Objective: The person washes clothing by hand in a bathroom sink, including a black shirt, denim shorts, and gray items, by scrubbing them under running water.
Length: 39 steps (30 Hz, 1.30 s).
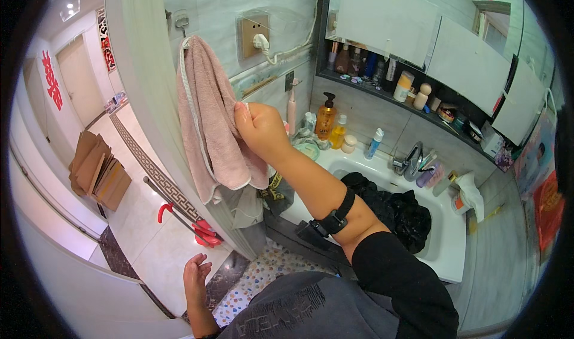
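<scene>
A pink towel with white edging hangs from a wall hook at the left of the washbasin. My right hand is closed on the towel's right edge, with the arm stretched across the basin's near left side. A black strap with a buckle circles that forearm. Low at the left, my left hand is raised with bent fingers and nothing in it. Dark wet-looking cloth or plastic lies bunched in the white basin, below the chrome faucet.
A pump bottle, a yellow bottle and a blue-and-white tube stand behind the basin. Above is a mirrored cabinet with toiletries. A plug sits in the wall socket. Flattened cardboard stands beyond the doorway.
</scene>
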Each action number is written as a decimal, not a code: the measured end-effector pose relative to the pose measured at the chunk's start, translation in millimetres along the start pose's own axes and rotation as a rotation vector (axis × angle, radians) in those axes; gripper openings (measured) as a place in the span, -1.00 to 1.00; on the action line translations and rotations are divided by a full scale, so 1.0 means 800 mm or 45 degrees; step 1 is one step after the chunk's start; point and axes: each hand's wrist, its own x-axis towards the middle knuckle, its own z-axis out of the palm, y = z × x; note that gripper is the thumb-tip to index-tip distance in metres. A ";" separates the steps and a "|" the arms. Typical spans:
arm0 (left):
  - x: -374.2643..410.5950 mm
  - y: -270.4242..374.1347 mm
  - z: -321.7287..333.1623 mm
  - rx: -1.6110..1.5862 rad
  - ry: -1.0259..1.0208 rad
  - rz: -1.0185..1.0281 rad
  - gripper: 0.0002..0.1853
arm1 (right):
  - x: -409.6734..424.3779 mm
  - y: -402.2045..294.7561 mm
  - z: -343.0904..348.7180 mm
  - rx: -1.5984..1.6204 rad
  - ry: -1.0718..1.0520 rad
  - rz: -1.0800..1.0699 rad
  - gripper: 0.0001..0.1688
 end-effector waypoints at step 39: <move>0.135 0.159 0.326 -1.133 -0.917 0.070 -0.36 | -0.068 -0.025 -0.062 -0.376 -0.183 -0.312 -0.40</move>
